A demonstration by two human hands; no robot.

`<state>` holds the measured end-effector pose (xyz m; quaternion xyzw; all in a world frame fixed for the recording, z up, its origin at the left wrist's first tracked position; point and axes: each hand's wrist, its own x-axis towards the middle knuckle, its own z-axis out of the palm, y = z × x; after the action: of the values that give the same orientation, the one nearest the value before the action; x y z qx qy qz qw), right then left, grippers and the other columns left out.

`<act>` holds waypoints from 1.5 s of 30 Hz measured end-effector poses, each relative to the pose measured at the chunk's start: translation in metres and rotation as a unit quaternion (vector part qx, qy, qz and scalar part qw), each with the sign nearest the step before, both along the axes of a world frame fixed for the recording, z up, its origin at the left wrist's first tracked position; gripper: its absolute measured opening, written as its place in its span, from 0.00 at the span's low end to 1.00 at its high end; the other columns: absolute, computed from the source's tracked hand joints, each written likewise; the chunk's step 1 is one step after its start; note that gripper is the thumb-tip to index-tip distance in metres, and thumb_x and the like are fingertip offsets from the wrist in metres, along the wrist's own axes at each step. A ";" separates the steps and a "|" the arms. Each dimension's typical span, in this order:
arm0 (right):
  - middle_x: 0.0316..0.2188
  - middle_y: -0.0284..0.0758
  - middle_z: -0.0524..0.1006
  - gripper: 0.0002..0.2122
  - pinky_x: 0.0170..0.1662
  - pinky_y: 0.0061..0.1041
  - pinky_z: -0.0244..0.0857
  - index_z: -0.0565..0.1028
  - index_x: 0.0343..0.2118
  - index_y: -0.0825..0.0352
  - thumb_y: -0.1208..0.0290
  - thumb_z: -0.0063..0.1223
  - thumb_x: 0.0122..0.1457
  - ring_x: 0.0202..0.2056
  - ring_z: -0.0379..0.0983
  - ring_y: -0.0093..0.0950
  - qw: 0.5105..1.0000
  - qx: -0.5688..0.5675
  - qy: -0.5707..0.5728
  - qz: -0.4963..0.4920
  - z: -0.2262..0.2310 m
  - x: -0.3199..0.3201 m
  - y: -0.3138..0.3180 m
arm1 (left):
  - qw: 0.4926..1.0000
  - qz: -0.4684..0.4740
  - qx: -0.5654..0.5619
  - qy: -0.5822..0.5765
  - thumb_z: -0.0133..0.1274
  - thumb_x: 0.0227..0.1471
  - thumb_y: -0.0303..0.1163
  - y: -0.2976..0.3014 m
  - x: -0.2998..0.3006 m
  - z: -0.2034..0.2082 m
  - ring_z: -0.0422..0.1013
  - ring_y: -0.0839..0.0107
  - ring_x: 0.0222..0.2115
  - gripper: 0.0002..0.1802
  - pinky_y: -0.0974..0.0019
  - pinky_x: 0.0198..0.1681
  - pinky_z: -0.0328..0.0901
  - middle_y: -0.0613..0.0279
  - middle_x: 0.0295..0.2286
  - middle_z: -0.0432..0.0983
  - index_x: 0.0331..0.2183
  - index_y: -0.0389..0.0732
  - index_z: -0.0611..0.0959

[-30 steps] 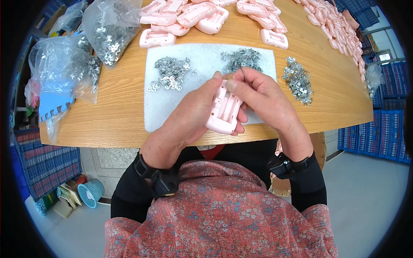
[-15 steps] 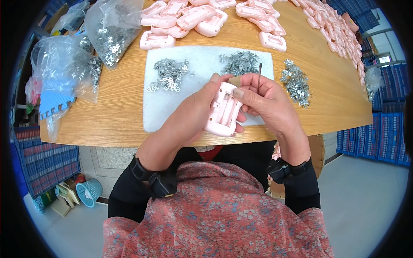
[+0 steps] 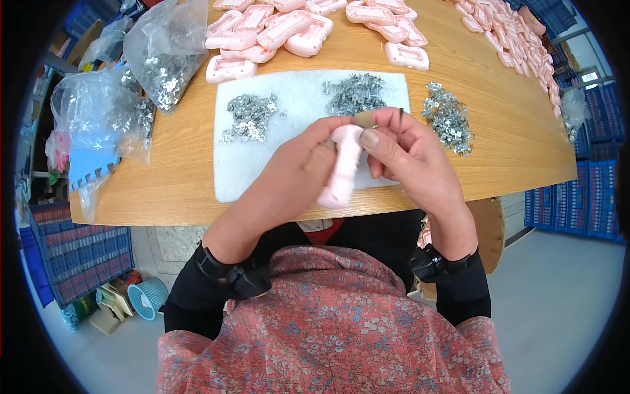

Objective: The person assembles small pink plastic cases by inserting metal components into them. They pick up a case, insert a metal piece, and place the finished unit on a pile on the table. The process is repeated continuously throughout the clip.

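Over the near edge of a white foam pad (image 3: 295,85), my left hand (image 3: 285,167) is closed round a pale pink plastic battery housing (image 3: 342,172). The housing is turned edge-on and slightly blurred, so its battery slots are hidden. My right hand (image 3: 423,157) is curled, its thumb at the top end of the housing. A thin dark screwdriver (image 3: 401,117) stands up between its fingers; its handle is hidden. Tan tape (image 3: 363,119) wraps a fingertip there. On the pad lie a left pile of small metal contact pieces (image 3: 249,118) and a right pile of metal pieces (image 3: 356,94).
Another pile of metal pieces (image 3: 447,118) lies on the wooden table (image 3: 499,151), right of the pad. Pink housings (image 3: 282,29) are heaped at the back, and many more (image 3: 518,49) line the far right. Clear bags of metal parts (image 3: 164,59) stand at the left.
The pink housing has turned from showing its slotted face to edge-on in my left hand. The screwdriver's shaft shows shorter above my right hand. The view has shifted slightly.
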<state>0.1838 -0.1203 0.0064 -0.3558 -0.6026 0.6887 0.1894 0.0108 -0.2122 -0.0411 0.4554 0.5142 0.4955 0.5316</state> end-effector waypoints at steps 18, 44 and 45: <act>0.20 0.19 0.67 0.15 0.29 0.13 0.58 0.78 0.41 0.73 0.71 0.67 0.54 0.24 0.58 0.10 0.995 0.085 -0.045 0.020 -0.018 -0.003 0.003 | 0.846 -0.106 -0.129 -0.506 0.43 0.65 0.45 -0.011 -0.006 -0.003 0.59 0.79 0.19 0.25 0.74 0.20 0.52 0.61 0.32 0.69 0.55 0.37 0.68; 0.25 0.38 0.74 0.08 0.31 0.29 0.66 0.78 0.34 0.68 0.73 0.62 0.52 0.26 0.72 0.32 0.848 0.496 -0.152 0.109 -0.027 -0.088 0.015 | 0.848 0.070 -0.102 -0.515 0.47 0.62 0.41 -0.080 -0.048 -0.002 0.76 0.55 0.40 0.28 0.50 0.43 0.75 0.47 0.44 0.73 0.60 0.42 0.63; 0.24 0.38 0.74 0.07 0.30 0.27 0.65 0.78 0.33 0.69 0.73 0.62 0.52 0.25 0.72 0.31 0.827 0.527 -0.157 0.114 -0.031 -0.093 0.016 | 0.845 0.076 -0.098 -0.519 0.47 0.63 0.42 -0.080 -0.048 0.003 0.76 0.52 0.42 0.27 0.47 0.45 0.75 0.45 0.45 0.73 0.60 0.46 0.63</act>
<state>0.0910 -0.1042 -0.0251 -0.2337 -0.9320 0.2181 0.1709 -0.0373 -0.2926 -0.0383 0.0363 0.2418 0.6451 0.7239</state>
